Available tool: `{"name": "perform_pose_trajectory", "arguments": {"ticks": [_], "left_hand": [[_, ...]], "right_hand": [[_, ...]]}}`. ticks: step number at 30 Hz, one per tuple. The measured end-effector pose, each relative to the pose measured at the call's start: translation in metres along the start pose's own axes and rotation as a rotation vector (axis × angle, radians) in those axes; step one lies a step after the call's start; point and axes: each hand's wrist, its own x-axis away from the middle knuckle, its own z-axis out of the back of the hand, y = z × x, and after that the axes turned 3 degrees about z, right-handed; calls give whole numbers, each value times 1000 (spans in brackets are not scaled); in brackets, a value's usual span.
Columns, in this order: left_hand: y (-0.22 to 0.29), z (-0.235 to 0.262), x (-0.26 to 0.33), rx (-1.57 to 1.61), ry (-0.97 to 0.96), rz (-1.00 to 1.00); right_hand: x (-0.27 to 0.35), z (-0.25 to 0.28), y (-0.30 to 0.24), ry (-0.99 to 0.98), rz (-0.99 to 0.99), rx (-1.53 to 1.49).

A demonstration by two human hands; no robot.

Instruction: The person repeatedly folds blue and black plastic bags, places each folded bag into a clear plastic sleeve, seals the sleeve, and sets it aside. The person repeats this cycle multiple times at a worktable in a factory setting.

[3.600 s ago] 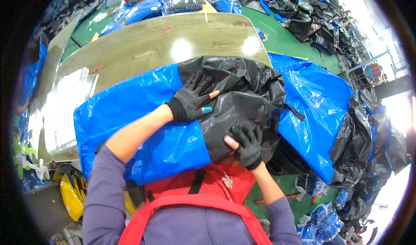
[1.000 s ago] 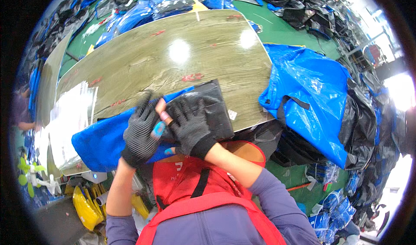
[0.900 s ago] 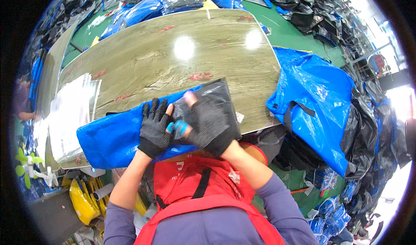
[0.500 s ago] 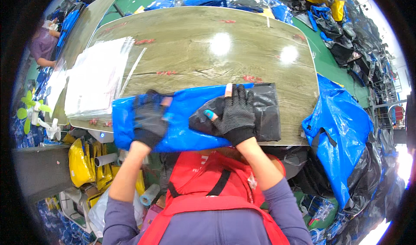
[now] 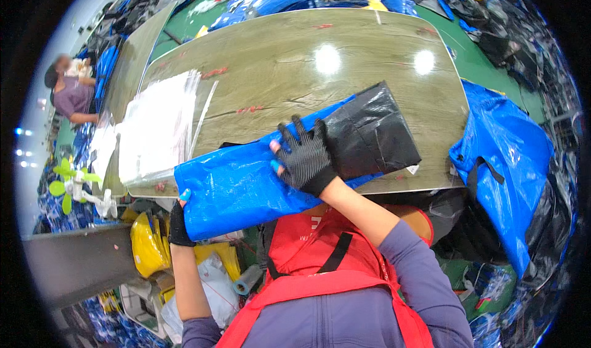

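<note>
Can't see fingers of left hand (image 5: 178, 226), hidden behind or below left end of folded blue-and-black bundle (image 5: 240, 188), with thumb on top; can't tell if clamped. Can see right hand (image 5: 306, 163) laid on bundle's middle, with digits spread apart. Count one bundle, aslant at near edge of bench (image 5: 265, 64), partly overhanging. Count one white stack (image 5: 157, 126) near left edge, too glare-washed to count sheets, plus one blue sheet (image 5: 511, 145) at right edge, with underside hidden.
</note>
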Motion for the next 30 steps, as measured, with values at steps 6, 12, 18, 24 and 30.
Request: {"name": "perform_pose_trajectory", "arguments": {"ticks": [6,12,18,24,30], "left_hand": [[47,-142,19,-219,-113,-139],[-63,-402,-8,-630,-151,-809],[-104,-402,-34,-1276,-553,-1188],[-98,-413,-67,-1605,-495,-1470],[-93,-424,-96,-1495,-642,-1002]], "right_hand": [[58,45,-12,130,51,-220],[102,-21,-3,-583,-306,-394],[142,-67,5,339,-32,-164],[120,104,0,-284,-175,-429],[133,134,99,126,-248,16]]}}
